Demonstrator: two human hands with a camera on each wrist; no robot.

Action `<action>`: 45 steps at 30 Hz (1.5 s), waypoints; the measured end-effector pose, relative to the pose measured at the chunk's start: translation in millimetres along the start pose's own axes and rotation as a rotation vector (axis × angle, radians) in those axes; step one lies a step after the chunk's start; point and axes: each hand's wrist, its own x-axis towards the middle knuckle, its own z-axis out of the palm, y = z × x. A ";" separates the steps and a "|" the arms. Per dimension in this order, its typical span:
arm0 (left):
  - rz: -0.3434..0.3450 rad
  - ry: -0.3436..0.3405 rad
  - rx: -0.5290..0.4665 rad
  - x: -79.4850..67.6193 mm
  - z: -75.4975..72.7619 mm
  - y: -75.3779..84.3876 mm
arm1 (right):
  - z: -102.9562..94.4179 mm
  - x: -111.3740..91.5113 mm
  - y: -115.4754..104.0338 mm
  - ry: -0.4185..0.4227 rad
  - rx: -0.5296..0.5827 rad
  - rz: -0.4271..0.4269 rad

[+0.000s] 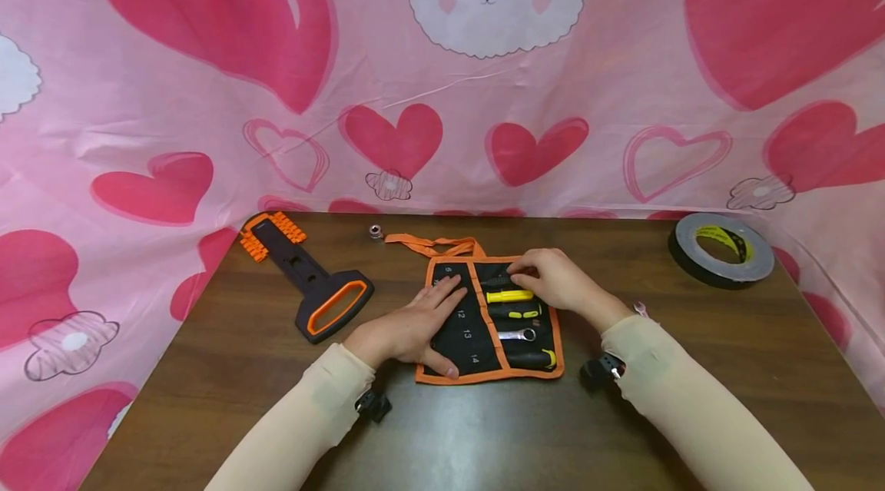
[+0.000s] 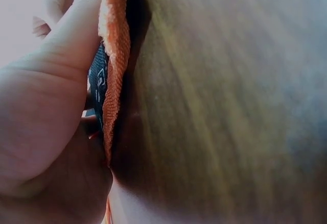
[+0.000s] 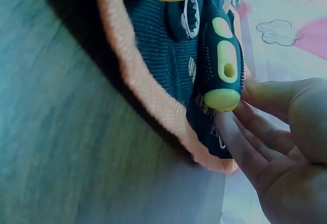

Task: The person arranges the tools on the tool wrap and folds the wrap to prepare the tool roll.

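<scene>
A black tool pouch with orange trim and printed numbers lies spread on the table. My left hand rests on its numbered left half, fingers spread and straight, thumb near the lower orange edge. My right hand is at the pouch's upper right, thumb and fingertips pinching a dark tool in the top slot, mostly hidden. Below it sit a yellow handle, a black-and-yellow screwdriver, a ring wrench and a black handle with a yellow end.
The pouch's orange strap trails behind it beside a small metal socket. A dark tool with orange grip and teeth lies left. A tape roll sits back right; a small wrench end shows by my right wrist. Heart-printed cloth hangs behind.
</scene>
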 end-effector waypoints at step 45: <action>-0.031 0.001 0.022 -0.2 1.7 1.2 | -26.2 -91.9 23.6 0.169 -0.017 -0.005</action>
